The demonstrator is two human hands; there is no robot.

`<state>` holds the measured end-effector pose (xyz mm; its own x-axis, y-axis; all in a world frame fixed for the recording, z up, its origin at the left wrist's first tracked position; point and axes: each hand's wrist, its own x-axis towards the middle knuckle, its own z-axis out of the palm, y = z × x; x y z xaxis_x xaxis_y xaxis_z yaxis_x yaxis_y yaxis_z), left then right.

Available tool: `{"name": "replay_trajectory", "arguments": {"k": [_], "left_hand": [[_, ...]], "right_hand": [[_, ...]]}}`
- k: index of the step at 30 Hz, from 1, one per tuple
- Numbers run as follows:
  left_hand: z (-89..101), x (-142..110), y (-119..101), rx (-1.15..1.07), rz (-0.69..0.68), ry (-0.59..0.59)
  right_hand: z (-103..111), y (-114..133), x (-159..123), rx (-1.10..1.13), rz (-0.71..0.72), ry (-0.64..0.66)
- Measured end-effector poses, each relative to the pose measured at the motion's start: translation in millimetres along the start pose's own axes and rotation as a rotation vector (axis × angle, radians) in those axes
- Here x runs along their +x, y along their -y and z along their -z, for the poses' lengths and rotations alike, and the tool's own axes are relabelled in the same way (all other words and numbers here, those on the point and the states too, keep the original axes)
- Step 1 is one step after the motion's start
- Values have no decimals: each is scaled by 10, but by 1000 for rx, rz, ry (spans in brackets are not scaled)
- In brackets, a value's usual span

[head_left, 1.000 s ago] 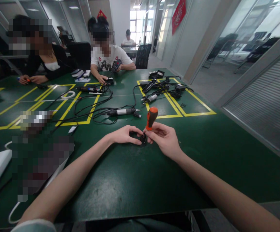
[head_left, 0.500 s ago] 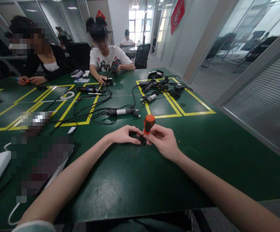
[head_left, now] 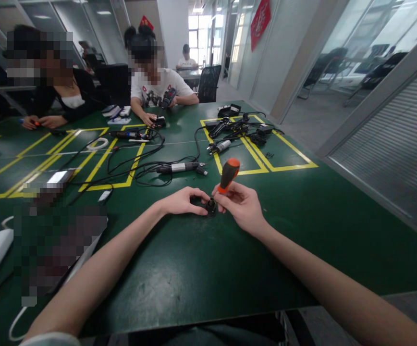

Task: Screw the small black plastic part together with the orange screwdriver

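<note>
In my right hand (head_left: pixel 242 204) is a screwdriver (head_left: pixel 229 175) with a stubby orange and dark grey handle, tilted to the right with the handle up. Its lower end is hidden by my fingers. Just left of those fingers a small round black part (head_left: pixel 211 206) with a raised middle stands on the green table (head_left: pixel 165 269). My left hand (head_left: pixel 185 201) curves round the part's left side, thumb and forefinger closed on it.
A black and silver pen-like tool (head_left: pixel 179 167) with a coiled cable lies beyond my hands. More cabled tools (head_left: pixel 223 127) lie within yellow tape at the back right. A co-worker in white (head_left: pixel 160 86) sits opposite. A pixelated dark object (head_left: pixel 69 245) is at left.
The screwdriver handle has tipped from nearly upright over to the right, and its lower end has come away from the black part's middle. My left hand stays in place.
</note>
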<state>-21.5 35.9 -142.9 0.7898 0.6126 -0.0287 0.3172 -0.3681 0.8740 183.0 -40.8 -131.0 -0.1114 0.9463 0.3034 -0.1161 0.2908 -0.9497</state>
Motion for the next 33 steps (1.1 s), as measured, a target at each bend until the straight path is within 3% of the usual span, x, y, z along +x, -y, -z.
{"name": "replay_trajectory", "arguments": {"k": [14,21,33], "left_hand": [[0,1,-45,-26,10,13],[1,1,2,-18,0,18],[1,3,-2,-23,-4,14]], "right_hand": [[-23,-37,-28,82,27,4],[-47,1,-29,40,95,-45],[-19,-66,-46,25,85,-34]]}}
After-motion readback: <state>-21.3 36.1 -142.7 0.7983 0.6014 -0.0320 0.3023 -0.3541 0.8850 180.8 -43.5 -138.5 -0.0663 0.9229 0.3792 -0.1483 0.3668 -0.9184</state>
